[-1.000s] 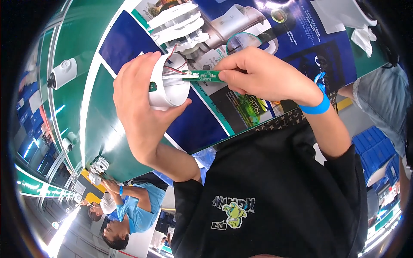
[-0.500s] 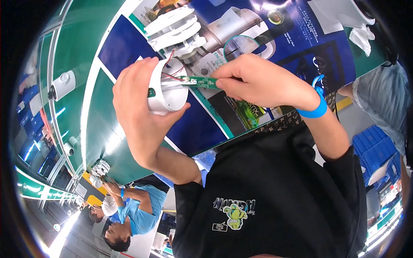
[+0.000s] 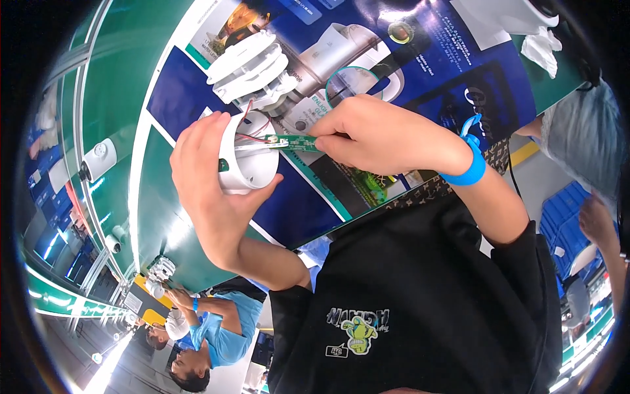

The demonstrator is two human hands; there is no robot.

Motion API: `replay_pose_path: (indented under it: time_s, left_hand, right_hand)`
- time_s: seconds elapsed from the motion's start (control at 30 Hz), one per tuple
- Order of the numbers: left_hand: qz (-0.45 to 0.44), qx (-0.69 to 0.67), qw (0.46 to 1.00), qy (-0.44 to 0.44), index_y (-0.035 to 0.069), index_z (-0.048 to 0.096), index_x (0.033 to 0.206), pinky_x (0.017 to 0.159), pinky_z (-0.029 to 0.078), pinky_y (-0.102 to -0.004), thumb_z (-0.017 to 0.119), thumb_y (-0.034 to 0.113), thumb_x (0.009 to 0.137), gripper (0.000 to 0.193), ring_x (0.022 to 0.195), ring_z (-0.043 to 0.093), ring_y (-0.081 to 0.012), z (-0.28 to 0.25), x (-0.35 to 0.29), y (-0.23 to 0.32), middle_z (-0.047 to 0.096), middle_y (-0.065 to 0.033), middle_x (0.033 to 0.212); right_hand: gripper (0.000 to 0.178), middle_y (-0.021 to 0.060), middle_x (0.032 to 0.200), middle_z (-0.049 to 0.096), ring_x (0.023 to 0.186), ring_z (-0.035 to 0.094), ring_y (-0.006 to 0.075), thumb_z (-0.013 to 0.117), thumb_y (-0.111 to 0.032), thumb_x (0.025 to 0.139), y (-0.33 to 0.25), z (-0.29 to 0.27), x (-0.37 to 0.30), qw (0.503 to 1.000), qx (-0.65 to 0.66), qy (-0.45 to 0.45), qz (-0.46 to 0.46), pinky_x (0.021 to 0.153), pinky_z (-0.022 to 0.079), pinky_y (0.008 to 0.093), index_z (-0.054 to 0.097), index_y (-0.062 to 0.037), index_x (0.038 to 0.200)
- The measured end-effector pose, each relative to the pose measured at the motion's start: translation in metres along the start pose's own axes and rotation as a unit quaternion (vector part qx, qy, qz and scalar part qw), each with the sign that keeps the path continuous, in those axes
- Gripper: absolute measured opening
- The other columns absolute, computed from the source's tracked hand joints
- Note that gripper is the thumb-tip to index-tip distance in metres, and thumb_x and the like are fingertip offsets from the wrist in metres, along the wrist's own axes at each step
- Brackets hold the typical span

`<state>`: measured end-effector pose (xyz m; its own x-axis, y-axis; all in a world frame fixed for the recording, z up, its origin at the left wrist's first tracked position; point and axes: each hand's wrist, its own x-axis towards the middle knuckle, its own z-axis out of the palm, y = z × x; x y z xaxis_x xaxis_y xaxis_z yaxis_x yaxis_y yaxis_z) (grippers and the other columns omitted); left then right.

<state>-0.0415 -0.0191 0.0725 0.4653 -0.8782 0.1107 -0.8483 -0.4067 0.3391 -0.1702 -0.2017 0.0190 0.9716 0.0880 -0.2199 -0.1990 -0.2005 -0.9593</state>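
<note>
While clasping the housing (image 3: 262, 172) in the left grip (image 3: 207, 174) above the surface (image 3: 157, 194) and pinching the board (image 3: 298, 142), at its mouth, by the outer end in the right grip (image 3: 374, 134), treat both as likely light and stiff, taking edges, not fragile-looking wires (image 3: 251, 137).

The place looks like a factory hall with an assembly line. A green bench (image 3: 152, 171) runs down the left side, with metal rails (image 3: 82, 121) and a long green strip beside it at nine o'clock. Near the centre, slightly toward eleven, a white shell (image 3: 262, 172) and a green circuit board (image 3: 298, 142) are joined by thin wires; a stacked white part (image 3: 249, 69) lies at eleven. At eight o'clock another stacked white part (image 3: 161, 268) sits by a co-worker in light blue (image 3: 236, 325), who is at seven. Farther off, toward eight, are a second person (image 3: 157, 336), another green line (image 3: 59, 302) and a bright strip light (image 3: 108, 369).
</note>
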Motion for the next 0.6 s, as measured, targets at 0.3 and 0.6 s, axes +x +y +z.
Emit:
replay_pose_path:
  time_s: [0.3,0.6]
  left_hand:
    - [0.004,-0.002,1.000,0.014,0.007,0.058,0.115,0.094,0.039,-0.0414,0.085,0.014,0.036,0.083,0.111,0.053,-0.0324,0.002,0.001,-0.003,0.060,-0.0099,0.115]
    - [-0.004,-0.019,0.999,0.029,0.008,0.058,0.115,0.092,0.041,-0.0412,0.085,0.014,0.037,0.083,0.109,0.054,-0.0325,0.005,0.001,-0.003,0.060,-0.0103,0.114]
  right_hand:
    - [0.016,0.0100,0.062,0.062,0.052,0.059,0.0215,0.053,-0.009,0.087,-0.009,0.007,0.027,0.997,0.035,0.000,0.068,0.052,0.046,0.0325,0.059,0.0044,0.080]
    - [0.019,0.0120,0.062,0.063,0.043,0.061,0.0161,0.062,-0.009,0.087,-0.019,0.040,0.037,0.959,0.189,0.150,0.150,0.038,0.045,0.0281,0.055,0.0081,0.085]
